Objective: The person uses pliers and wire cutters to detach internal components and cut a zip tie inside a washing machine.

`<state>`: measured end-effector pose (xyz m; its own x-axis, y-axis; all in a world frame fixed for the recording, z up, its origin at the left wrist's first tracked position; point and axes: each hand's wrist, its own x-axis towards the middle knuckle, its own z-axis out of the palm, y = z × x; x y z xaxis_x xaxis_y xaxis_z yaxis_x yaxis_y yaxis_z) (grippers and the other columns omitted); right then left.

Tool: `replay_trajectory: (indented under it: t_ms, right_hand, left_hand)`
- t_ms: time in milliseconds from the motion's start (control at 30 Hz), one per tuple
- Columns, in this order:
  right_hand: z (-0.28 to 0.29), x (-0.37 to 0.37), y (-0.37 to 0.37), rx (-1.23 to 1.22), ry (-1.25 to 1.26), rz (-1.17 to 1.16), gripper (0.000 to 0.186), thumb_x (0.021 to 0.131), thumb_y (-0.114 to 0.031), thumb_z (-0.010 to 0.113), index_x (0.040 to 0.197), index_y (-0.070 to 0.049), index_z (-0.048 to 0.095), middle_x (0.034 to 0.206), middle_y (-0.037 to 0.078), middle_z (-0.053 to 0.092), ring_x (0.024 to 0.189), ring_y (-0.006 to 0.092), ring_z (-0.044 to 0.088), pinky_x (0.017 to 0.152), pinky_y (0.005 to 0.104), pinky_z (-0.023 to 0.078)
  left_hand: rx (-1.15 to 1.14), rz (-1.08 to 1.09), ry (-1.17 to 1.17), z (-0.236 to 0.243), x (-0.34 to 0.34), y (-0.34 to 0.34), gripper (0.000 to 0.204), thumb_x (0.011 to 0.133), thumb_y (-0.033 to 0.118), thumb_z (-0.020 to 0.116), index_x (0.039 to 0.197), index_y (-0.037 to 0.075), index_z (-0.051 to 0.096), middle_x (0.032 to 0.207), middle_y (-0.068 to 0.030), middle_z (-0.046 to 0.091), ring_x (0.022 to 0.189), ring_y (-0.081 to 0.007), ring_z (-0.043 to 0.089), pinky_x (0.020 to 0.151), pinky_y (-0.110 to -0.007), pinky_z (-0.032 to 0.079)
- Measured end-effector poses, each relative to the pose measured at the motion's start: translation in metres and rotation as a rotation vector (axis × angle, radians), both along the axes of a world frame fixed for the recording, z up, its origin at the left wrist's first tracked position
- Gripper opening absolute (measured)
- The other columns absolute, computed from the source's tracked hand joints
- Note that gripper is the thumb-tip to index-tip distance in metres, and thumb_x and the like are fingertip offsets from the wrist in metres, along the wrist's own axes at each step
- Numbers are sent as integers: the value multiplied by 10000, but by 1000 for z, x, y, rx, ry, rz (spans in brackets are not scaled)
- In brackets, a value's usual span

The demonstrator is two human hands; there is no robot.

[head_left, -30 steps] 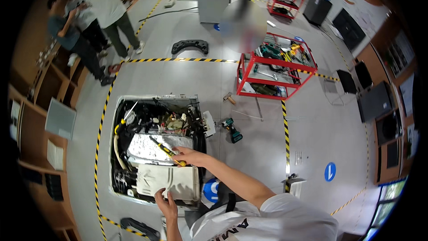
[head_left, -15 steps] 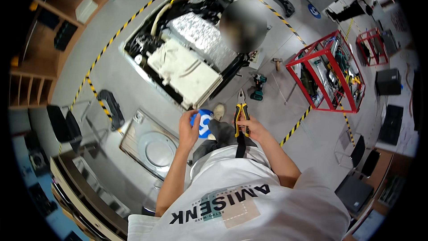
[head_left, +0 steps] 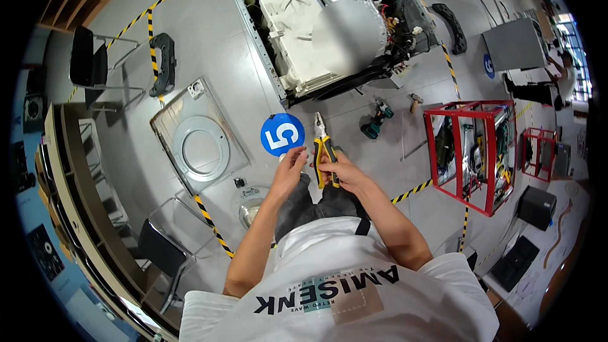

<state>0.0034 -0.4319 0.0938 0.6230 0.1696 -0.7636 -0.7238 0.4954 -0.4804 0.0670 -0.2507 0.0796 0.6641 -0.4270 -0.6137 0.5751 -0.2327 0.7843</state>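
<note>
My right hand [head_left: 346,170] is wrapped around the handles of combination pliers [head_left: 324,145] with yellow and black grips. Their steel jaws point away from me, toward the opened machine. Just left of the pliers is my left hand [head_left: 291,171], holding nothing, its fingers loosely bent and a little apart. The opened machine [head_left: 292,38] lies ahead on the floor, showing a white plastic housing, silver foil and wiring; a blurred round patch hides part of it. A cordless drill [head_left: 378,120] and a hammer [head_left: 415,102] lie on the floor beyond my right hand.
A red-framed tool cart [head_left: 470,155] stands at the right. To the left lie a metal panel with a round opening [head_left: 201,145] and a black curved part [head_left: 163,64]. Chairs [head_left: 163,250] and shelving [head_left: 82,215] line the left side. A person [head_left: 557,82] is far right.
My view has swung, so the machine sits higher and farther right. My left hand has come closer to the pliers, its fingers more bent. The pliers stay in my right hand.
</note>
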Motion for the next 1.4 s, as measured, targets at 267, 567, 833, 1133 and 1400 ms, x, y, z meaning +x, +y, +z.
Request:
replay_trajectory:
  t_ms: [267, 567, 833, 1133, 1400]
  right_hand:
    - [-55, -10, -20, -8, -98, 177, 147, 910, -26, 559, 1054, -29, 529, 772, 58, 584, 638, 149, 593, 567, 301, 485]
    - [-115, -38, -63, 61, -47, 209, 265, 891, 0, 526, 1155, -11, 510, 828, 65, 600, 644, 141, 609, 560, 314, 503]
    - [-162, -19, -79, -11, -101, 247, 378, 879, 3, 540, 1250, -7, 470, 858, 112, 624, 667, 189, 636, 604, 337, 522]
    - [-230, 41, -77, -306, -540, 289, 440, 862, -75, 608, 1264, 62, 493, 881, 160, 659, 753, 262, 661, 715, 373, 532]
    - [-274, 81, -66, -357, -861, 369, 439, 871, -78, 632, 1280, 18, 504, 1070, 175, 648, 1000, 256, 646, 877, 365, 509]
  left_hand:
    - [-32, 258, 342, -33, -37, -53, 400, 1048, 379, 494, 1326, 95, 541, 1078, -18, 630, 969, -118, 592, 849, -310, 460]
    - [54, 310, 394, -80, -70, -110, 448, 1044, 324, 517, 1393, 53, 444, 963, -42, 585, 683, -125, 559, 581, -293, 464]
    - [96, 319, 279, -130, -57, -131, 524, 1021, 274, 585, 1441, 16, 406, 1078, -46, 577, 928, -106, 549, 755, -269, 466]
    - [-93, 449, -244, -209, -13, -128, 580, 997, 198, 614, 1454, -41, 347, 1253, -105, 543, 1077, -147, 539, 906, -273, 463]
    - [-122, 435, -680, -264, 17, -107, 620, 964, 232, 651, 1432, -65, 373, 1252, -132, 553, 1119, -206, 547, 999, -330, 425]
